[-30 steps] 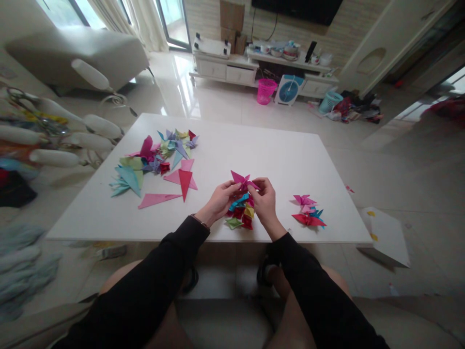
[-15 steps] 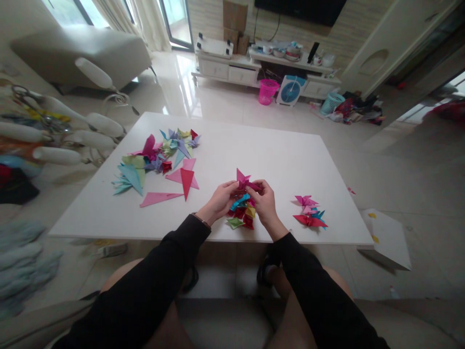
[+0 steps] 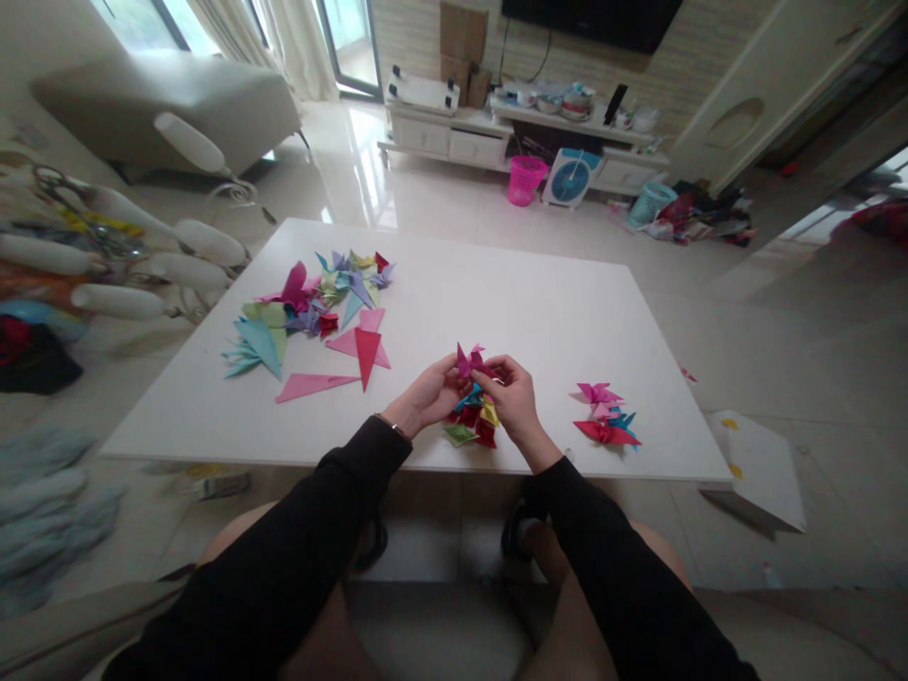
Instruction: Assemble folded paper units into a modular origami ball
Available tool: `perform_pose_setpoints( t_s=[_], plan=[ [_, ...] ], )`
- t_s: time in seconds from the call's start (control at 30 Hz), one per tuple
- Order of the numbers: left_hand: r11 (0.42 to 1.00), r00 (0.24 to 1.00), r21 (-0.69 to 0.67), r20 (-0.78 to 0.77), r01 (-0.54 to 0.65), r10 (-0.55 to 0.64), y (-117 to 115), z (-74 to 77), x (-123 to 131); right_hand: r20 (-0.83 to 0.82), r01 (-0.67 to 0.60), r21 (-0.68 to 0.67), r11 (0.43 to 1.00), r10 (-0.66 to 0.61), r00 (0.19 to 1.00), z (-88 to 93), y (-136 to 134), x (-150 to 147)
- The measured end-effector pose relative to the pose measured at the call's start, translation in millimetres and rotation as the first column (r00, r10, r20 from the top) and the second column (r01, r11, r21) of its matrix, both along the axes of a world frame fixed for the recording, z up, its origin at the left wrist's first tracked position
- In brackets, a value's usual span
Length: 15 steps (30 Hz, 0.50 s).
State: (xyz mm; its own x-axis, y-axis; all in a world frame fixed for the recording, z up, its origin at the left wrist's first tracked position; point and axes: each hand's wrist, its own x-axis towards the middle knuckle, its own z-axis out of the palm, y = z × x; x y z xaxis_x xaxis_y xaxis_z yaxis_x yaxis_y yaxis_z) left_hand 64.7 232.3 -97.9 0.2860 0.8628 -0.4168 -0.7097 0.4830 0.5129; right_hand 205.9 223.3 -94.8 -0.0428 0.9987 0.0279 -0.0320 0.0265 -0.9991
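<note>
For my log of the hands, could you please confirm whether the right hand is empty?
No, the right hand pinches a folded magenta paper piece.

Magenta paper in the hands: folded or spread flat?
Folded. The magenta paper shows pointed flaps jutting at angles between the left hand and right hand; inner folds, cannot tell.
</note>
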Motion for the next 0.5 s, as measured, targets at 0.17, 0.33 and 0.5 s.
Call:
perform_pose_setpoints(
  t_s=[0.17, 0.33, 0.5],
  plan=[
    [0.988, 0.997, 0.138, -0.023, -0.064, 0.067, -2.2, 2.6, 3.2, 0.044, 0.080, 0.030, 0.996, -0.081, 0.996, 1.6, -0.1, 0.2],
    [0.996, 1.000, 0.091, -0.009, 0.013, -0.012, -2.7, 6.1, 3.8, 0.009, 0.152, 0.060, 0.987, -0.153, 0.988, 3.1, 0.6, 1.4],
    [0.993, 1.000, 0.120, -0.022, 0.010, -0.008, -3.4, 8.0, 3.3, 0.016, 0.157, 0.067, 0.985, -0.158, 0.987, 2.7, 1.0, 2.5]
  ],
)
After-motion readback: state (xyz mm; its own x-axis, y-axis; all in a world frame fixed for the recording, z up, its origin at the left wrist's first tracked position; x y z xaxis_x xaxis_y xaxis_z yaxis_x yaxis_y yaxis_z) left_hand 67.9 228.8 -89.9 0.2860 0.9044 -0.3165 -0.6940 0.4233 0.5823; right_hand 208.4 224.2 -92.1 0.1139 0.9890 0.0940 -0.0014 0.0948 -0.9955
